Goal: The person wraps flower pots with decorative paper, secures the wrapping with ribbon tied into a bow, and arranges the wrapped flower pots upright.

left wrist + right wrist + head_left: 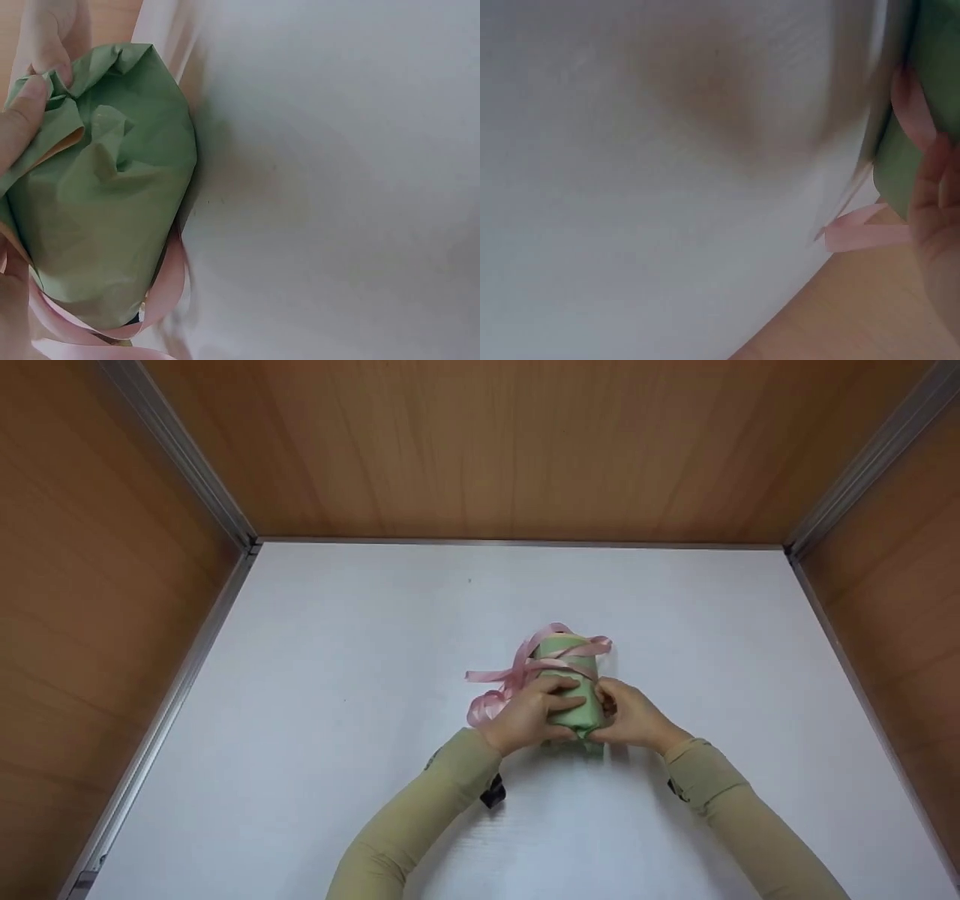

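Soft, fairly even light brightens the white table [360, 660] in the head view, with faint, blurry shadows along the sleeves [454, 772] towards its near edge. Both wrist views look dimmer, greyer; the right hand [941, 221] appears soft.

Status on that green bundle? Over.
Left hand, right hand both holding green bundle. Near end crumpled. Pink ribbon across it, some coiled beside left hand.

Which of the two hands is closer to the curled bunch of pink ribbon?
The left hand: the curled bunch of pink ribbon lies right beside it, while the right hand is across the green package.
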A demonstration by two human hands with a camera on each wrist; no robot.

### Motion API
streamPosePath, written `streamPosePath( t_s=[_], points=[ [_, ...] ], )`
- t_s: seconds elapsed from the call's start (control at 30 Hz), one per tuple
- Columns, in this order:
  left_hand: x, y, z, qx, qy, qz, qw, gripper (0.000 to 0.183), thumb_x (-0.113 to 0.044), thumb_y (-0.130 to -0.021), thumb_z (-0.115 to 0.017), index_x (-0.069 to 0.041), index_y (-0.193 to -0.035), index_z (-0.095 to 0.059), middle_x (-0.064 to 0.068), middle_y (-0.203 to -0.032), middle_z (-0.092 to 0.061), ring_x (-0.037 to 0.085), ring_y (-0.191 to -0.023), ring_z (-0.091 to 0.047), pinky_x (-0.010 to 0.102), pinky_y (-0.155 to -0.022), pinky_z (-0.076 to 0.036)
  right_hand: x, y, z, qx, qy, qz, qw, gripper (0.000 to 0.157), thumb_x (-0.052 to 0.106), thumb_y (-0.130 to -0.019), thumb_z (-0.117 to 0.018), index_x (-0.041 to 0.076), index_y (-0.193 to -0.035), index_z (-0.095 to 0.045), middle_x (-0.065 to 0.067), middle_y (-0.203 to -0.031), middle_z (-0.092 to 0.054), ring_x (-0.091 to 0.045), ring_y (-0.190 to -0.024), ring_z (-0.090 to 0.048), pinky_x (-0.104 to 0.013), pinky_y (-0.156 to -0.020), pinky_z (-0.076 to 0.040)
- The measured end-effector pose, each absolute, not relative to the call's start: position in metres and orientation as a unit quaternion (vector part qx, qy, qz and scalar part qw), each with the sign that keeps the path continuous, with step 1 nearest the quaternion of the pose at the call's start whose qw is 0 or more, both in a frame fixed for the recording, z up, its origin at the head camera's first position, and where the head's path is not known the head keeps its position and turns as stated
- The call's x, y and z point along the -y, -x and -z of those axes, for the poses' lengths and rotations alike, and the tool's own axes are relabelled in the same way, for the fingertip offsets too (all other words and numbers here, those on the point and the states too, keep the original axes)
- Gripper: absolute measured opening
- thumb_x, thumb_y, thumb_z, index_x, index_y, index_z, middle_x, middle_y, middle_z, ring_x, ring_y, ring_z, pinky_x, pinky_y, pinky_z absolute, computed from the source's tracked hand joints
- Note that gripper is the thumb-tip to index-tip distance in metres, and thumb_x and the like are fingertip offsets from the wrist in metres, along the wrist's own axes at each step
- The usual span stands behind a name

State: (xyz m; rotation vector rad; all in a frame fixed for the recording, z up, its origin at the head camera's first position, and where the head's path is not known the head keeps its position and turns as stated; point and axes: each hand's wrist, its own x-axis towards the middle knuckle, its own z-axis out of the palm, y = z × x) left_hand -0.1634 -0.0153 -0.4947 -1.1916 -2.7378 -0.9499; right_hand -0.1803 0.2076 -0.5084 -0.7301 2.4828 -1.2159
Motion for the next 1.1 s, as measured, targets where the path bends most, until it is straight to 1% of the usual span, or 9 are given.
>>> streamPosePath(
  t_s=[0.13,0.23,0.47,0.57,0.67,0.77,0.9,1.0,1.1],
  points=[
    [0.015,0.163,0.494,0.88,0.385,0.279,0.022,0.05,-0.03,-0.079,-0.076,-0.011,-0.124,-0.063,0.008,-0.132,-0.052,0.02,-0.125,-0.047,0.025,-0.105,-0.038,-0.204,0.176,0.511,-0.871,0.242,0.414,0.111,0.043,0.01,-0.067,-0.081,0.01,-0.087,-0.043,-0.001,-0.084,-0.046,-0.015,-0.079,-0.047,-0.026,-0.068,-0.045],
    [0.014,0.163,0.494,0.886,0.387,0.253,0.041,0.048,-0.031,-0.079,-0.076,-0.013,-0.123,-0.065,0.007,-0.13,-0.054,0.019,-0.122,-0.049,0.025,-0.105,-0.039,-0.203,0.175,0.51,-0.872,0.238,0.413,0.113,0.042,0.01,-0.067,-0.08,0.011,-0.089,-0.043,-0.001,-0.086,-0.047,-0.015,-0.078,-0.046,-0.027,-0.067,-0.042],
    [0.008,0.16,0.494,0.892,0.374,0.245,0.058,0.044,-0.024,-0.079,-0.076,-0.011,-0.12,-0.066,0.008,-0.129,-0.056,0.019,-0.119,-0.052,0.026,-0.104,-0.041,-0.214,0.187,0.485,-0.843,0.272,0.402,0.231,0.04,0.022,-0.076,-0.079,0.007,-0.097,-0.049,-0.007,-0.094,-0.055,-0.021,-0.089,-0.052,-0.033,-0.08,-0.046],
    [0.007,0.159,0.494,0.894,0.367,0.25,0.053,0.044,-0.023,-0.079,-0.076,-0.011,-0.12,-0.066,0.007,-0.129,-0.055,0.019,-0.119,-0.052,0.026,-0.103,-0.041,-0.224,0.201,0.472,-0.84,0.274,0.382,0.272,0.032,0.025,-0.083,-0.073,0.006,-0.1,-0.055,-0.009,-0.098,-0.058,-0.022,-0.092,-0.054,-0.036,-0.083,-0.046],
    [0.006,0.159,0.493,0.892,0.367,0.26,0.045,0.044,-0.02,-0.079,-0.075,-0.011,-0.121,-0.066,0.007,-0.129,-0.056,0.02,-0.119,-0.052,0.025,-0.103,-0.041,-0.233,0.219,0.467,-0.865,0.231,0.365,0.256,0.029,0.03,-0.091,-0.063,0.005,-0.105,-0.061,-0.012,-0.102,-0.061,-0.025,-0.093,-0.057,-0.037,-0.081,-0.045],
    [0.005,0.16,0.492,0.891,0.368,0.264,0.043,0.043,-0.019,-0.078,-0.075,-0.011,-0.12,-0.067,0.007,-0.128,-0.056,0.019,-0.119,-0.052,0.024,-0.103,-0.04,-0.231,0.235,0.464,-0.892,0.171,0.365,0.204,0.033,0.027,-0.098,-0.051,0.002,-0.118,-0.06,-0.019,-0.114,-0.061,-0.032,-0.096,-0.058,-0.039,-0.081,-0.046],
    [0.003,0.159,0.493,0.892,0.369,0.258,0.043,0.042,-0.021,-0.08,-0.075,-0.012,-0.119,-0.067,0.007,-0.127,-0.057,0.018,-0.119,-0.052,0.023,-0.103,-0.04,-0.22,0.252,0.468,-0.897,0.15,0.373,0.182,0.038,0.021,-0.102,-0.039,0.0,-0.132,-0.051,-0.024,-0.133,-0.051,-0.04,-0.113,-0.053,-0.05,-0.093,-0.044],
    [0.001,0.159,0.493,0.889,0.378,0.255,0.05,0.041,-0.022,-0.08,-0.075,-0.012,-0.119,-0.067,0.007,-0.126,-0.057,0.018,-0.118,-0.053,0.023,-0.103,-0.04,-0.214,0.258,0.473,-0.898,0.154,0.366,0.189,0.037,0.017,-0.103,-0.034,-0.002,-0.13,-0.051,-0.025,-0.134,-0.051,-0.042,-0.12,-0.049,-0.053,-0.1,-0.039],
    [0.0,0.159,0.494,0.885,0.386,0.255,0.058,0.041,-0.021,-0.079,-0.075,-0.011,-0.118,-0.068,0.007,-0.126,-0.058,0.019,-0.118,-0.053,0.023,-0.103,-0.04,-0.211,0.259,0.475,-0.906,0.149,0.354,0.177,0.035,0.015,-0.103,-0.033,-0.002,-0.123,-0.056,-0.024,-0.128,-0.055,-0.04,-0.118,-0.05,-0.053,-0.099,-0.039]
  ],
)
